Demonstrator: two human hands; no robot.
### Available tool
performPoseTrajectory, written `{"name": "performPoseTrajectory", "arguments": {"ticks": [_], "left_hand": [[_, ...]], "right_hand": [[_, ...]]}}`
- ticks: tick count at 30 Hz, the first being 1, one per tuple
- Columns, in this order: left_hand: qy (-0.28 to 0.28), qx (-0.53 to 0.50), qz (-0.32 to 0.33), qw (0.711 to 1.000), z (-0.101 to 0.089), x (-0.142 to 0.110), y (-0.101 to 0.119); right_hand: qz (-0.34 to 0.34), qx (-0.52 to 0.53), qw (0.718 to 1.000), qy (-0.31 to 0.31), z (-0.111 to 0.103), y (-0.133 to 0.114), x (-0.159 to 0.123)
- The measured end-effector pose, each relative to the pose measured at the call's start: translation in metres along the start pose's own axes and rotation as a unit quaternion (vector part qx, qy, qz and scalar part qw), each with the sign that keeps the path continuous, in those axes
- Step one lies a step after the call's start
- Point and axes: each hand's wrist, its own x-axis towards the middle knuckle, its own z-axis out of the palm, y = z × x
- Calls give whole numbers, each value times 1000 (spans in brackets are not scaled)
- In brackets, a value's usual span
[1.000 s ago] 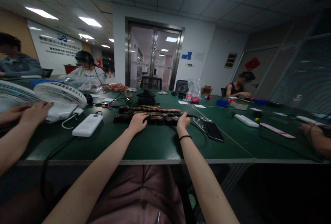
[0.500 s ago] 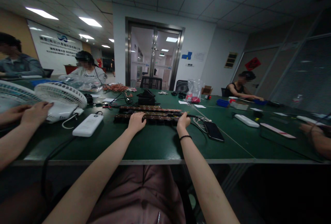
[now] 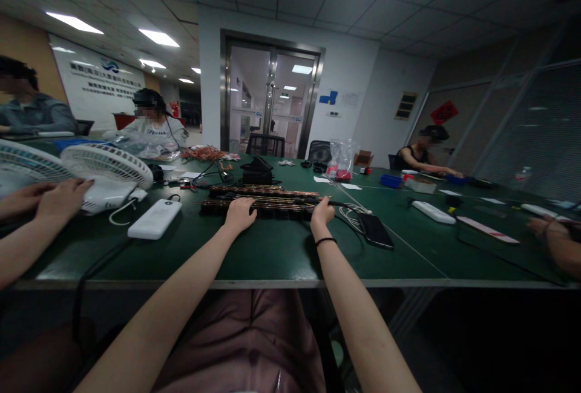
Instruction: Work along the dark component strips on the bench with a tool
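While dark strips [image 3: 284, 203] lie under left grip [image 3: 240, 214], its closure unclear | right grip [image 3: 322, 214] clasps their right end

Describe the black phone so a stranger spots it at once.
On the green table, find the right hand with a black wristband. Just right of it, beside a coiled pale cable, lies the phone. Its dark face sets it apart from the white slab farther right.

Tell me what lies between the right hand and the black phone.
In the head view, a coiled pale cable and part of a black cord lie between the right hand and the black phone.
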Motion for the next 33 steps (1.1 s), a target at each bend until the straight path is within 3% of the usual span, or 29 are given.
{"name": "performPoseTrajectory", "arguments": {"ticks": [33], "left_hand": [[-5,-26,10,1000,-3,-1,0]], "right_hand": [[15,13,1000,0,-2,-4,-2]]}}
